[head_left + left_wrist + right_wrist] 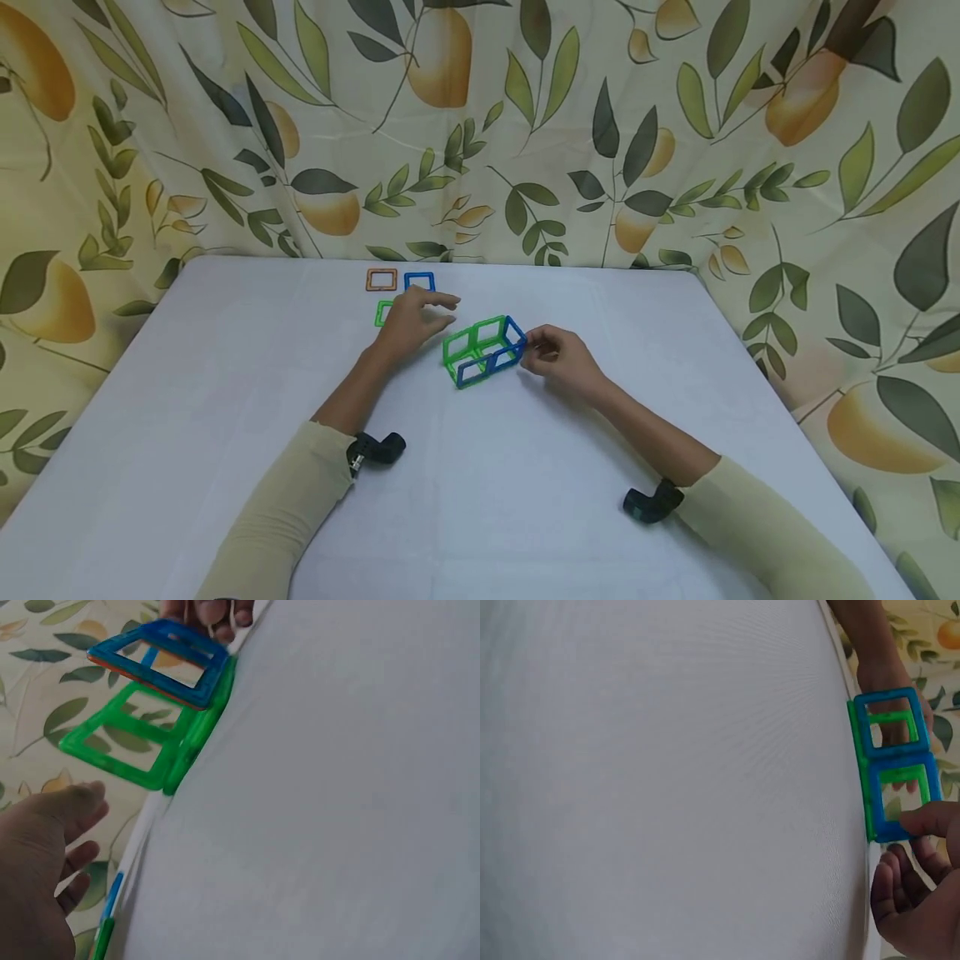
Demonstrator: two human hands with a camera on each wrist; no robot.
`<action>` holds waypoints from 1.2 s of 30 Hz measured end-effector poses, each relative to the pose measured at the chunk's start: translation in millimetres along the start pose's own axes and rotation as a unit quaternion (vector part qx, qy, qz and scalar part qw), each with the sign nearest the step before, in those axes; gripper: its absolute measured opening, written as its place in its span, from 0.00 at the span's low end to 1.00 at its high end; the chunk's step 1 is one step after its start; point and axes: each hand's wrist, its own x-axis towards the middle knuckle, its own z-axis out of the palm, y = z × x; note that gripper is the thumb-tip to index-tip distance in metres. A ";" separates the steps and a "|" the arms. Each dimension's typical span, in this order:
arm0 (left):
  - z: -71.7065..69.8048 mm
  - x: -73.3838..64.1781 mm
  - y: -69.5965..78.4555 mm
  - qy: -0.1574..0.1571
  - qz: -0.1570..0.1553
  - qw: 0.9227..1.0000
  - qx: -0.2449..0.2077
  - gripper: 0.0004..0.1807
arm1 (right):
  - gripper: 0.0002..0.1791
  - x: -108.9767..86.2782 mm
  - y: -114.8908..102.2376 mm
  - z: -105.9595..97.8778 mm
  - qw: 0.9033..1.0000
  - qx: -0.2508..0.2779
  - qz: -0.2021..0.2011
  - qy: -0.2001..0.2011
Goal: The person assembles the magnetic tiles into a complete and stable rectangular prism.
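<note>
I can make out no lettering, label, brand, number or sign on anything here from where I stand.

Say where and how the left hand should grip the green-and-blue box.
I'd pinch the green-and-blue box at its green left end, coming from the left: the right hand pinches the blue right end, thin bars should suit fingertips, and the left hand hovers on that side.
</note>
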 end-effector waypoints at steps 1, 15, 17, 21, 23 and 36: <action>-3.6 0.1 -0.9 0.007 -0.003 1.000 -0.001 0.15 | 0.17 -2.3 -0.5 -0.5 1.000 -0.005 -0.002 -0.001; -76.5 -14.3 -34.9 -0.008 -0.123 0.991 0.051 0.27 | 0.39 -6.6 5.1 -2.7 1.000 0.020 0.010 -0.022; -83.1 -17.3 -38.3 -0.025 -0.140 0.988 0.058 0.31 | 0.41 -3.1 6.7 -1.9 0.999 0.014 0.005 -0.031; -88.4 -21.3 -42.3 -0.057 -0.155 0.985 0.050 0.37 | 0.41 3.2 9.8 -0.3 0.999 -0.009 -0.013 -0.042; -87.1 -21.8 -43.4 -0.072 -0.160 0.983 0.049 0.38 | 0.41 5.2 10.9 -0.1 0.999 -0.017 -0.016 -0.045; -79.0 -19.9 -51.0 -0.085 -0.161 0.978 0.105 0.38 | 0.39 11.5 16.0 0.7 0.999 -0.003 -0.015 -0.046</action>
